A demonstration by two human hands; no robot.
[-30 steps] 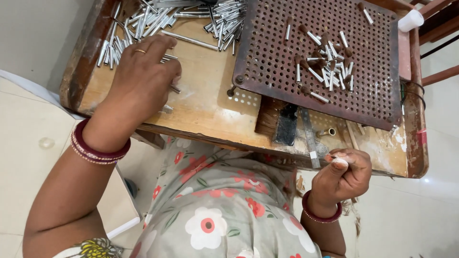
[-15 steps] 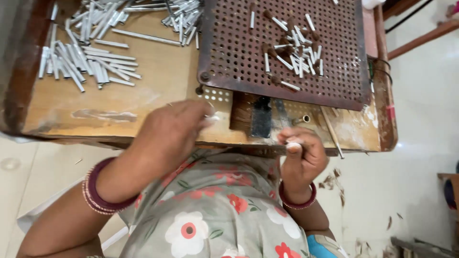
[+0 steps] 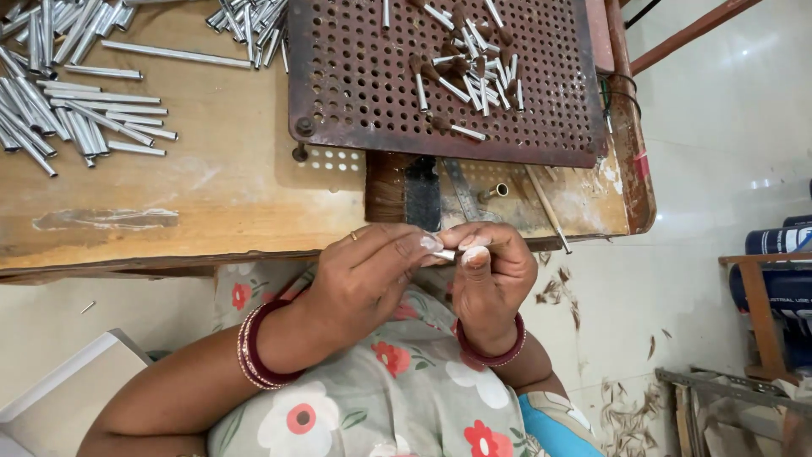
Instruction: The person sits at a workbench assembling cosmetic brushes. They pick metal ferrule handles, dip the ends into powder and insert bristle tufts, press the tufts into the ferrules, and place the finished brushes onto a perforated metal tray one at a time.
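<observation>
A: Wooden bench (image 3: 211, 203), pale floor below. What's at the fingers?

B: Both hands meet at the bench's near edge. The left hand (image 3: 364, 283) and right hand (image 3: 491, 275) pinch one small metal tube (image 3: 446, 253) between their fingertips, its long axis lying crosswise from hand to hand.

A: And farther out?

B: A perforated plate (image 3: 355, 93) carries short tubes (image 3: 474, 72); loose tubes (image 3: 68, 110) are heaped well apart, on the left hand's side.
</observation>
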